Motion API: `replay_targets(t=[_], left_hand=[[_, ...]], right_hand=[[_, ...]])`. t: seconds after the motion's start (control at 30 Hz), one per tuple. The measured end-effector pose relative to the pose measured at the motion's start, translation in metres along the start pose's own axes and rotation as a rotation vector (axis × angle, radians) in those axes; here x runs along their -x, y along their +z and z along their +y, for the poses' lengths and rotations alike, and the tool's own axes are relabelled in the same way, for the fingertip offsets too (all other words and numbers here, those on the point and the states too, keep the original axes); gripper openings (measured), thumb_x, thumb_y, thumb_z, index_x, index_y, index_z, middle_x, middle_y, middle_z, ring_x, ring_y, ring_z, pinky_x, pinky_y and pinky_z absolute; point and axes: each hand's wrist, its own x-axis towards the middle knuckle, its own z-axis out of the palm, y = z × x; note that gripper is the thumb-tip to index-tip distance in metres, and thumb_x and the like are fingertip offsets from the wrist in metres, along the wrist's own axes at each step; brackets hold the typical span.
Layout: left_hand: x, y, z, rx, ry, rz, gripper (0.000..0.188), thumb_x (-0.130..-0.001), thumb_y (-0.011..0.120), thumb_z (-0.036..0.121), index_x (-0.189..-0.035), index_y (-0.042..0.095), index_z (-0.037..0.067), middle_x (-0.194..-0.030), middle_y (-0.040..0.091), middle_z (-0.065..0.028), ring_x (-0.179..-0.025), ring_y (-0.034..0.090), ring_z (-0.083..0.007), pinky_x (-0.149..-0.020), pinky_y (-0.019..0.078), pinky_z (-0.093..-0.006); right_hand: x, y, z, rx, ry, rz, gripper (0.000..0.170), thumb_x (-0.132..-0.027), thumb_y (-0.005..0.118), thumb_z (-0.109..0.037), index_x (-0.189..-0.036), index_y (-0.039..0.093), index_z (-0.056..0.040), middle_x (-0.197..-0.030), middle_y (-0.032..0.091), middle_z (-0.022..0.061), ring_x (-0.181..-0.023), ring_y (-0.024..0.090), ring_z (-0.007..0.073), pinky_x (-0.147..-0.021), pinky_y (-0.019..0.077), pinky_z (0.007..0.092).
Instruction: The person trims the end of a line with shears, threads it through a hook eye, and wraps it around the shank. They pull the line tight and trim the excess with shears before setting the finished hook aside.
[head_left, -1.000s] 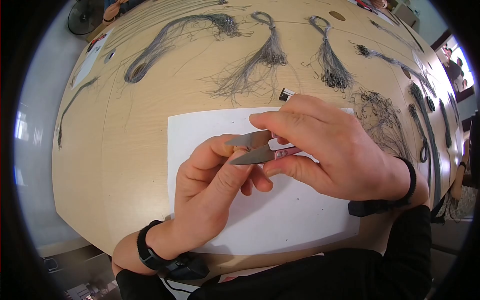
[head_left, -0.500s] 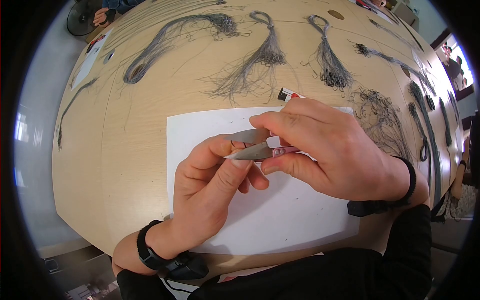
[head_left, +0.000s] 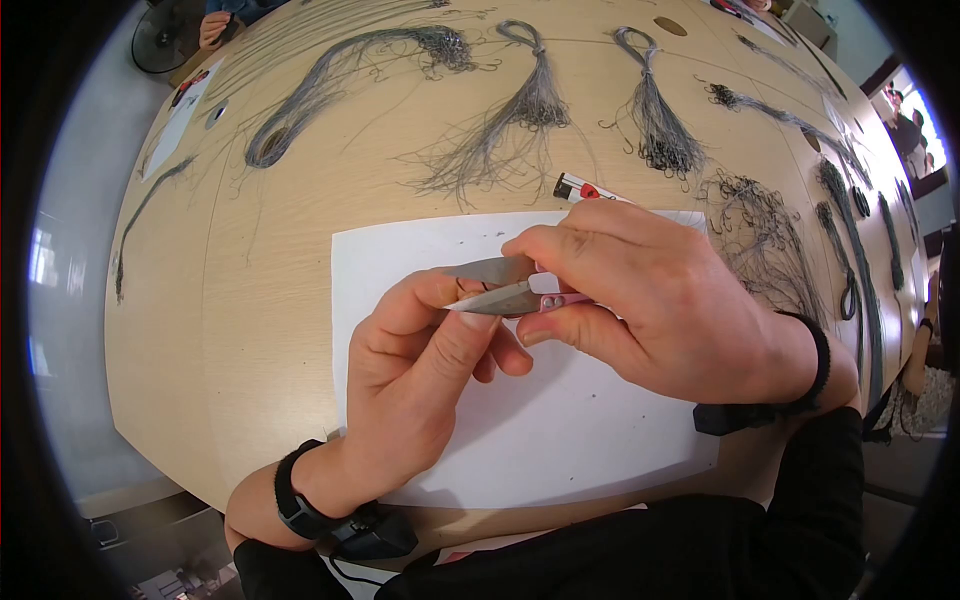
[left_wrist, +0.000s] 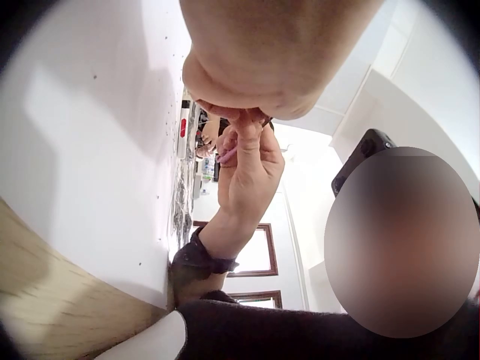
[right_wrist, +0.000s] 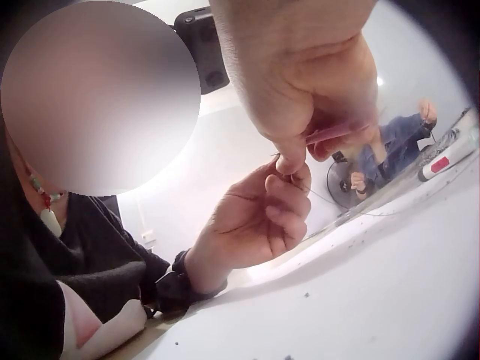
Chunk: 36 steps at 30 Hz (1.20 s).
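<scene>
Between thumb and forefinger, my left hand (head_left: 410,375) pinches a small dark fish hook (head_left: 461,289), mostly hidden by the fingertips and blades. My right hand (head_left: 660,295) grips a pair of small thread snips (head_left: 495,299) with pink handles, its thumb below and its forefinger above. Both grey blades point left across the left fingertips, a narrow gap between them, with the hook behind the lower one. In the right wrist view, a thin line (right_wrist: 324,196) trails from the left fingertips toward the paper.
Under the hands lies white paper (head_left: 600,450) dotted with dark specks. A white stick with black end and red mark (head_left: 590,190) lies behind it. Tied bundles of hooked line (head_left: 668,145) and a loose tangle of hooks (head_left: 760,235) spread across the table. Another person's hand (head_left: 213,30) shows far left.
The snips' blades have come closer together, and the lower blade has risen slightly over the left thumb. Both hands otherwise stay nearly in place; more of the white stick shows.
</scene>
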Motion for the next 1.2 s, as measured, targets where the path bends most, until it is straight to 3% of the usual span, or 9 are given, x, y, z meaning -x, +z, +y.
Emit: replay_targets(t=[0.1, 0.17, 1.2], left_hand=[[0.0, 0.0, -0.001, 0.011, 0.0, 0.007, 0.009, -0.086, 0.044, 0.016, -0.089, 0.045, 0.008, -0.084, 0.057, -0.0078, -0.062, 0.055, -0.0129, -0.055, 0.0442, -0.0211], [0.0, -0.001, -0.002, 0.102, 0.022, -0.015, 0.015, -0.086, 0.045, 0.012, -0.097, 0.049, 0.003, -0.085, 0.057, -0.0063, -0.067, 0.055, -0.0101, -0.055, 0.0385, -0.0182], [0.0, -0.001, -0.011, 0.082, 0.117, 0.091, 0.017, -0.084, 0.048, 0.009, -0.099, 0.049, 0.004, -0.082, 0.058, -0.0084, -0.066, 0.054, -0.0118, -0.056, 0.0417, -0.0206]], right_hand=[[0.001, 0.003, 0.001, -0.013, -0.016, 0.034, 0.028, -0.067, 0.063, -0.01, -0.09, 0.052, -0.0014, -0.068, 0.047, 0.0086, -0.058, 0.047, 0.0228, -0.052, 0.0387, 0.0292], [0.001, 0.003, 0.002, -0.013, -0.021, 0.036, 0.028, -0.067, 0.063, -0.011, -0.09, 0.052, -0.0015, -0.067, 0.047, 0.0086, -0.058, 0.047, 0.023, -0.052, 0.0387, 0.0293], [0.001, 0.011, 0.002, -0.024, -0.023, 0.069, 0.026, -0.067, 0.063, -0.011, -0.087, 0.052, 0.0003, -0.065, 0.047, 0.0084, -0.056, 0.048, 0.0217, -0.05, 0.0388, 0.0291]])
